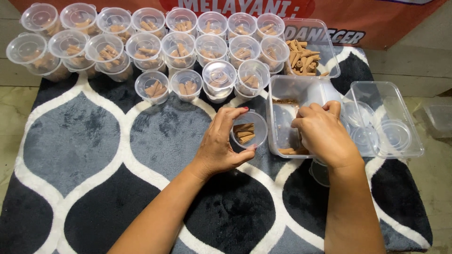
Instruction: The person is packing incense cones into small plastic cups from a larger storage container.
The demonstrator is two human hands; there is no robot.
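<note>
From my head camera, my left hand curls around a small round clear plastic cup of tan stick-shaped biscuits, held tilted just beside a rectangular clear plastic container. My right hand reaches into that container, fingers bunched; whether they pinch anything I cannot tell. Lidded filled cups stand in rows on the grey patterned rug.

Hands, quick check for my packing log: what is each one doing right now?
Left hand: closed around a small clear cup holding brown sticks.
Right hand: reaching into the clear rectangular container; grip cannot be told.
</note>
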